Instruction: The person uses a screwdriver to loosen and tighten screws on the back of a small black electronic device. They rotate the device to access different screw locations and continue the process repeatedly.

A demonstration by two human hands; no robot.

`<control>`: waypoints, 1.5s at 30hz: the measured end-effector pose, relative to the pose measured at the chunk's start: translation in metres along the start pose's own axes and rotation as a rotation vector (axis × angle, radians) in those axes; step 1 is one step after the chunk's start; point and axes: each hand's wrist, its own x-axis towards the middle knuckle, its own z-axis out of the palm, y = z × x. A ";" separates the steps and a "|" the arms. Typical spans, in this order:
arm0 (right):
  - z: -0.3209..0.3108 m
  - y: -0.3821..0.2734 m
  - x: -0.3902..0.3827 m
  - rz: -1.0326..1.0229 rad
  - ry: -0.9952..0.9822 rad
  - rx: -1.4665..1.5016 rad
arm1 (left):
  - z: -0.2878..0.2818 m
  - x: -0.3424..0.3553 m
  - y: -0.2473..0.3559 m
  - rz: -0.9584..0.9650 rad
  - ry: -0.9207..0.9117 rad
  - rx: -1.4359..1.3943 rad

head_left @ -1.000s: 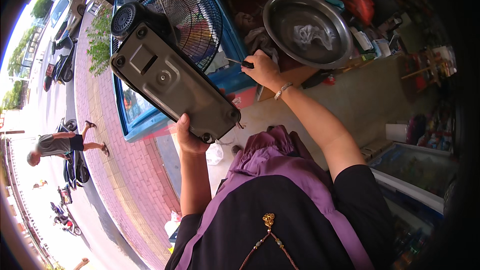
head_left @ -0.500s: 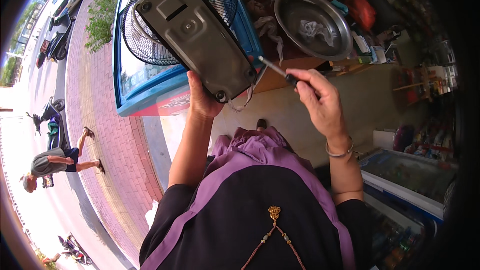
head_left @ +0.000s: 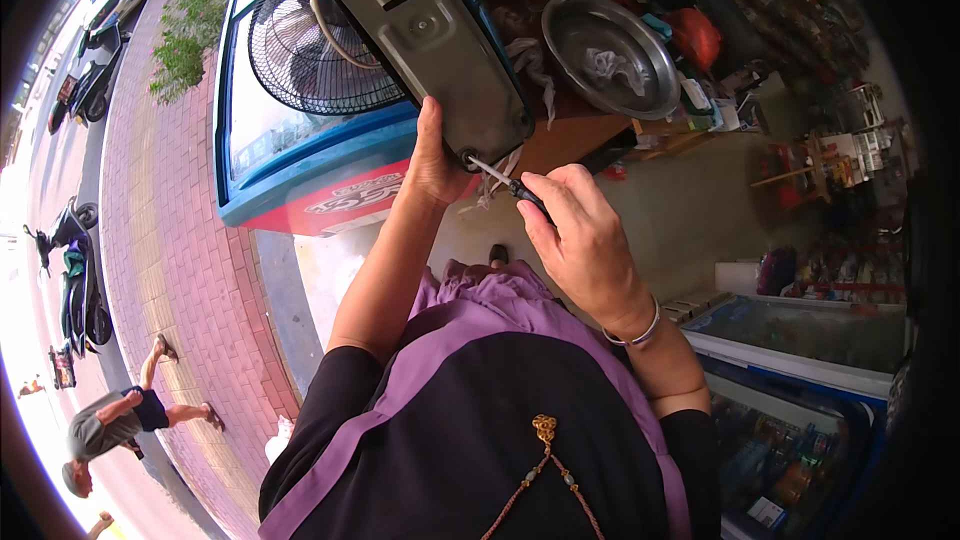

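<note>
My left hand (head_left: 436,162) grips the near end of a fan's base (head_left: 450,65), thumb along its side and the other fingers hidden underneath. The base shows its grey-brown underside, with dark round feet at the corners and a slot near the far end. In my right hand (head_left: 585,235) is a screwdriver (head_left: 522,192) with a black handle. Its metal tip meets the near-left corner foot (head_left: 469,159), next to my left hand. The fan's black wire grille (head_left: 300,50) lies beyond the base, and a pale cord (head_left: 325,20) loops beside it.
Under the fan is a blue-rimmed freezer chest (head_left: 300,180) with a red side. A metal basin (head_left: 655,90) holding crumpled clear plastic stands at right, a red bag (head_left: 693,38) behind it. Glass-topped freezers (head_left: 800,340) stand at lower right. A person (head_left: 115,420) walks in the street at left.
My right hand has moved left and down, bringing the screwdriver tip to the base's corner foot. The base has shifted slightly right and up. The walking person is lower in the picture.
</note>
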 end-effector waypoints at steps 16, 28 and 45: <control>-0.015 -0.028 0.021 0.023 -0.170 -0.278 | 0.013 -0.007 0.005 -0.094 -0.042 -0.156; -0.024 -0.019 0.044 0.486 -0.431 0.300 | 0.004 -0.006 -0.003 -0.049 -0.089 -0.213; -0.014 -0.010 0.062 0.540 -0.613 -0.030 | -0.014 0.015 -0.036 -0.023 0.022 -0.318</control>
